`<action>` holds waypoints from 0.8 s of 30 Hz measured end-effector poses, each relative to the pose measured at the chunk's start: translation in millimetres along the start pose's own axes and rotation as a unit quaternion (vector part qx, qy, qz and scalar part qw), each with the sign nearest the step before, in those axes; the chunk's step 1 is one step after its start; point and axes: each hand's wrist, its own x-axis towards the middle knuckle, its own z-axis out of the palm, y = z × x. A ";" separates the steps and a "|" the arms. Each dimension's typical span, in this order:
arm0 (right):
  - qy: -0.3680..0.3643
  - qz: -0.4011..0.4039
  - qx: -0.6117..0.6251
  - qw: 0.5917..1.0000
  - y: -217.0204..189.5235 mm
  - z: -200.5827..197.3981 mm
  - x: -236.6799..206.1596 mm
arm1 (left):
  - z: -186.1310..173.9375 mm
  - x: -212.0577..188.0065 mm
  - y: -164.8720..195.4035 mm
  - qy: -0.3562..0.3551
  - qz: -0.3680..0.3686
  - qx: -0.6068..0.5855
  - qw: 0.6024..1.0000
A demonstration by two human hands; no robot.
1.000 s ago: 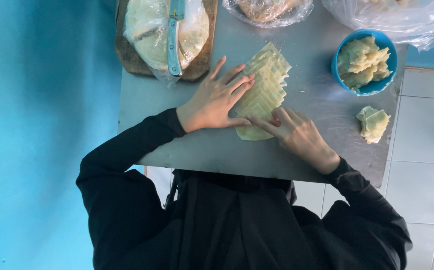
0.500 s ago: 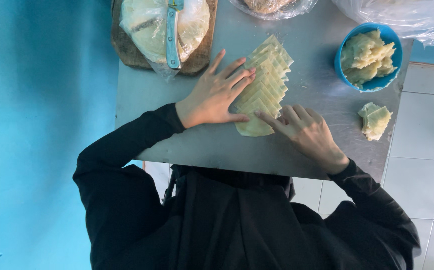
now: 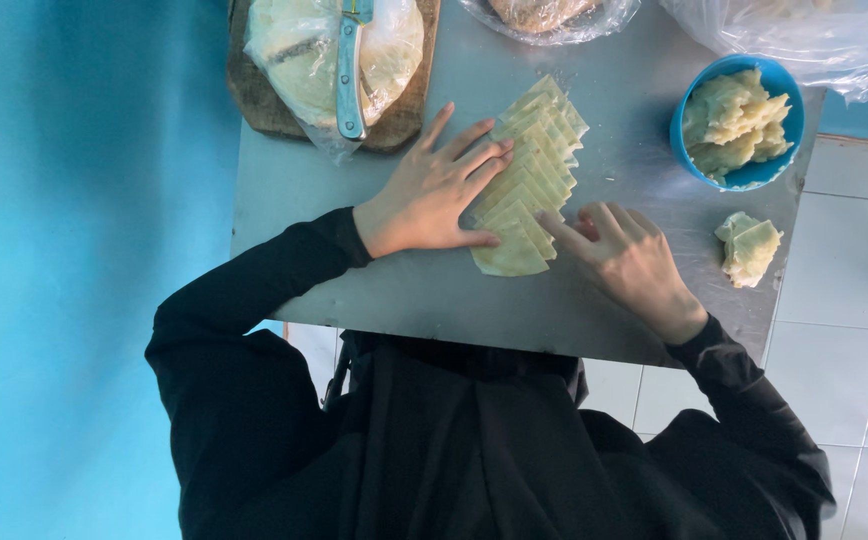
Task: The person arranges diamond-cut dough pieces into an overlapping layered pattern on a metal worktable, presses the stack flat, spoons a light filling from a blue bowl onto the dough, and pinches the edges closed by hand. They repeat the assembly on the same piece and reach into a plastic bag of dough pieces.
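Overhead view. The left hand [image 3: 434,190] lies flat, fingers spread, on a fanned row of pale dough sheets [image 3: 526,170] at the centre of the metal table [image 3: 634,130]. The right hand [image 3: 626,262], fingers extended, touches the row's near end. A blue bowl [image 3: 739,120] stands apart.

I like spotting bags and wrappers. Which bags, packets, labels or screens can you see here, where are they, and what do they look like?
Clear plastic bag: on the wooden board at the top left, holding pale round dough sheets, under a metal tool.
Clear plastic bag: top middle edge, crumpled, something brownish inside.
Clear plastic bag: top right corner, large, shiny and wrinkled.
Labels, signs or screens: none in view.
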 end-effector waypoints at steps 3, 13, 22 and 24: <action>-0.026 0.004 -0.041 0.999 -0.4 3.7 10.7 | 0.1 1.2 -0.5 0.000 -0.001 -0.009 1.000; -0.023 -0.033 -0.183 0.982 7.4 -10.8 42.5 | -3.6 8.7 -11.1 0.005 -0.002 -0.014 1.000; -0.024 -0.042 -0.168 0.985 20.1 -6.5 48.9 | -0.2 7.5 -13.6 0.006 -0.001 -0.014 1.000; -0.025 -0.049 -0.180 0.982 22.1 -5.1 49.4 | -0.5 6.1 -10.4 0.002 -0.001 -0.013 1.000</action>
